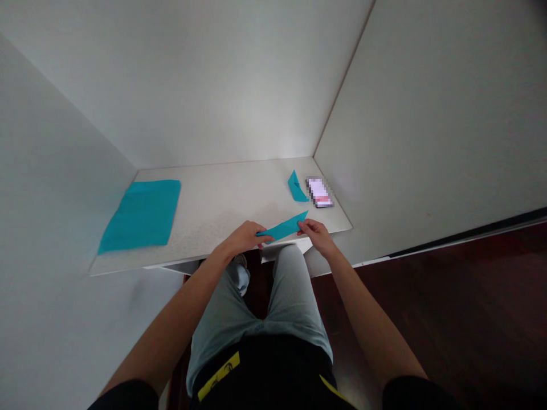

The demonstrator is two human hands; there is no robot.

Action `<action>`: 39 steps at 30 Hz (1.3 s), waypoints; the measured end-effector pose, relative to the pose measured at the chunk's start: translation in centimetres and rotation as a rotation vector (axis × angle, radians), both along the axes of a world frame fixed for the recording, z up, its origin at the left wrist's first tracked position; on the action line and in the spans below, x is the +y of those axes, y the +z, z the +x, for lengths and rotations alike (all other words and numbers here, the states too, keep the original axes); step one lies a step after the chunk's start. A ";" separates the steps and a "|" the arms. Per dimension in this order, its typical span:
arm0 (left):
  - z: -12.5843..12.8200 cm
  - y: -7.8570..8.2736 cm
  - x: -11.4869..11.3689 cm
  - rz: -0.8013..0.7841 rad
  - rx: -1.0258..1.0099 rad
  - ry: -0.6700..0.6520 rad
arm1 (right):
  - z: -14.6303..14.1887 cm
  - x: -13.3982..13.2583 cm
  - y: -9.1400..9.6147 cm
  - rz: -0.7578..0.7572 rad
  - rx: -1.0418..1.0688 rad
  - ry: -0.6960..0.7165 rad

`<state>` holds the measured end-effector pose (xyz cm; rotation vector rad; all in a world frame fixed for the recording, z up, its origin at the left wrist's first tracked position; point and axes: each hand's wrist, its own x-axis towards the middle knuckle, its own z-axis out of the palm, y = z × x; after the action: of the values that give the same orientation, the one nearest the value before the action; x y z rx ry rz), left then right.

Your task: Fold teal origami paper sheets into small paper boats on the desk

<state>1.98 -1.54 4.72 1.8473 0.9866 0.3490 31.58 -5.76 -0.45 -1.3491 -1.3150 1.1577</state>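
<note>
A folded strip of turquoise paper point(284, 228) is stretched between my two hands, just over the desk's front edge. My left hand point(247, 236) pinches its left end between thumb and fingers. At the other end, my right hand point(315, 232) grips the lower right part, with the pointed corner sticking up past the fingers. Behind the strip, on the desk, rests a folded turquoise paper boat point(296, 188). Some of the left hand's fingertips are hidden under the strip.
A stack of turquoise paper sheets point(143, 216) lies at the left of the white desk point(222, 199). A phone point(319, 192) with a lit, blurred screen lies near the right wall point(419, 136). Walls enclose the desk at the back and both sides. My legs are below its front edge.
</note>
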 end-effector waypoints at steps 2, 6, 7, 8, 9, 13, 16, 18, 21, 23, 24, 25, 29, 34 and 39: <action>0.0 -0.2 0.2 0.001 -0.059 0.038 | 1.0 -0.6 -0.3 -0.003 0.023 -0.051; 0.0 -0.5 0.5 0.009 -0.099 0.125 | 2.3 -1.5 -0.8 0.038 0.047 -0.103; 0.1 -0.5 0.5 0.006 -0.090 0.119 | 2.6 -1.7 -0.6 0.074 0.039 -0.111; 0.3 -0.5 0.6 0.000 -0.079 0.104 | 2.8 -2.0 -0.4 0.115 0.019 -0.117; 0.5 -0.5 0.8 -0.007 -0.073 0.085 | 3.1 -2.2 0.0 0.155 -0.014 -0.118; 1.9 -0.2 1.7 -0.011 -0.104 0.052 | 5.0 -3.5 2.4 0.290 -0.216 -0.042; 3.4 -0.1 2.6 -0.009 -0.129 0.038 | 6.5 -4.7 3.8 0.389 -0.331 0.029; 4.6 -0.1 3.0 -0.007 -0.126 0.009 | 7.3 -5.5 4.3 0.433 -0.399 0.096; 6.1 -0.4 3.1 0.003 -0.113 -0.025 | 7.8 -6.5 4.3 0.458 -0.533 0.211; 6.5 -0.8 2.9 0.046 -0.091 0.000 | 7.8 -6.7 4.0 0.448 -0.622 0.225; 6.4 -1.1 2.7 0.084 -0.072 0.031 | 7.8 -6.7 3.8 0.444 -0.653 0.195; 6.0 -1.4 2.5 0.137 -0.049 0.074 | 7.7 -6.6 3.5 0.440 -0.676 0.144; 2.3 -3.5 1.3 0.476 0.108 0.286 | 7.5 -5.6 2.1 0.397 -0.774 -0.074; -3.4 -6.2 -0.9 0.677 0.334 0.460 | 6.0 -3.5 0.1 0.277 -0.959 -0.133; -4.5 -6.7 -1.6 0.692 0.372 0.491 | 3.3 0.0 -0.1 0.173 -1.039 -0.137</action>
<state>-2.57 -3.17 -1.95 2.3142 1.7465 0.7287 34.93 -5.78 -0.55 -1.9569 -1.9113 0.1684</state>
